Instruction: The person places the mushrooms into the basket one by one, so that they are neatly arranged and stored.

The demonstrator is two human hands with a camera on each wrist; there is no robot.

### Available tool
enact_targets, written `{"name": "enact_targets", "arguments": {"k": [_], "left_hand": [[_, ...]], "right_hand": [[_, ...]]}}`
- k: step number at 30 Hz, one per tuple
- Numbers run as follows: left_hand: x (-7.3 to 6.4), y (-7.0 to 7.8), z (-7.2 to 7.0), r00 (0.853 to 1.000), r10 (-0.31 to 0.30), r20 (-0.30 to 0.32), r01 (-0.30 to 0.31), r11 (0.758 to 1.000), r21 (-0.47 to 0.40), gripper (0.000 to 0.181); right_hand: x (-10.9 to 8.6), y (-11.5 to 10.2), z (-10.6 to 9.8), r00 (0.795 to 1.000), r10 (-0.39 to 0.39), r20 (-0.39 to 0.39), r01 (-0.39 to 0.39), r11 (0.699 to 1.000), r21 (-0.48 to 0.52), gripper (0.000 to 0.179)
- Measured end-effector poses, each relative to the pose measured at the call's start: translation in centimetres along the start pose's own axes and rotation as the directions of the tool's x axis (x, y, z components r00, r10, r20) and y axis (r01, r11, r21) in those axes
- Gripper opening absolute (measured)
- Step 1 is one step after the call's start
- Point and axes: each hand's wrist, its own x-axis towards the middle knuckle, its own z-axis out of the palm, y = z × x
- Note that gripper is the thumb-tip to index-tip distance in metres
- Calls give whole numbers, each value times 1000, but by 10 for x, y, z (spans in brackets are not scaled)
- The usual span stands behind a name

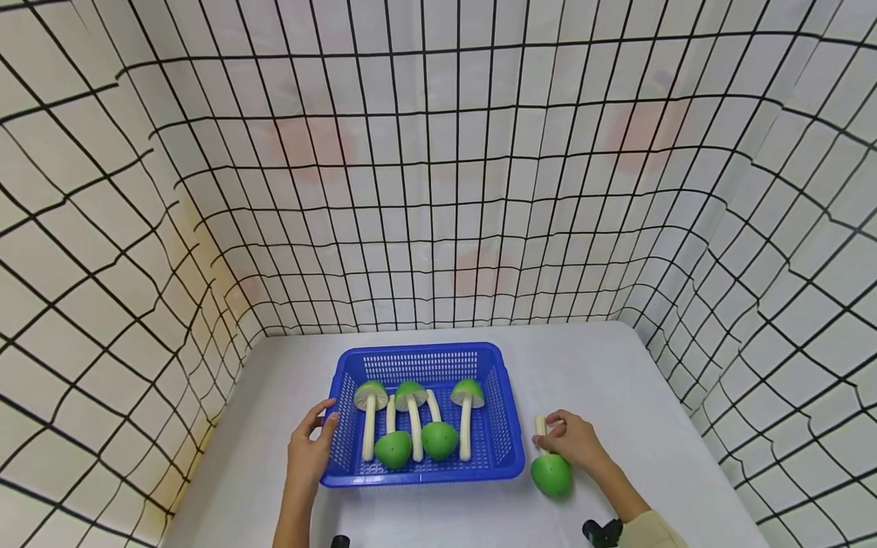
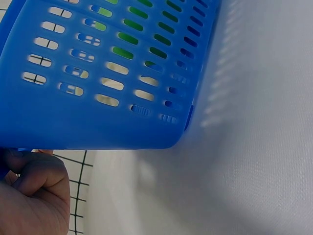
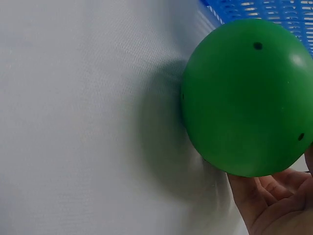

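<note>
My left hand [image 1: 311, 449] grips the left rim of a blue plastic basket [image 1: 418, 479], thumb and fingers curled at its edge. In the left wrist view that hand [image 2: 36, 191] sits at the basket's corner, beside its slotted wall [image 2: 98, 125]. Off the basket's right side, my right hand [image 1: 574, 441] pinches the pale stem of a toy mushroom [image 1: 551, 476], its green cap towards me. The right wrist view shows the dark-dotted cap [image 3: 249, 98] large, hiding the stem and most of the fingers behind it.
Several green-capped mushrooms [image 1: 468, 396] lie side by side in the basket, caps pointing alternately away and towards me. The basket stands on a white-covered table [image 1: 582, 365]. Black wire mesh [image 1: 438, 190] backed with white sheeting encloses the table's back and sides.
</note>
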Motion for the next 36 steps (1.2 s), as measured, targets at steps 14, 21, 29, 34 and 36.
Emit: {"name": "enact_targets", "arguments": {"k": [14, 21, 29, 34, 36], "left_hand": [[1, -2, -2, 999, 41, 2, -41, 999, -11, 47], [0, -2, -1, 1000, 29, 2, -29, 999, -27, 45], [0, -2, -2, 1000, 24, 8, -24, 999, -26, 45], [0, -2, -1, 999, 32, 3, -32, 999, -28, 46], [0, -2, -1, 999, 32, 0, -32, 999, -25, 46]], "right_hand": [[1, -5, -4, 999, -13, -43, 15, 998, 54, 56], [-2, -14, -16, 997, -56, -61, 61, 994, 95, 56], [0, -24, -25, 991, -87, -102, 98, 989, 107, 56], [4, -32, -28, 991, -78, -113, 92, 987, 128, 56], [4, -35, -29, 991, -74, -115, 90, 987, 134, 56]]}}
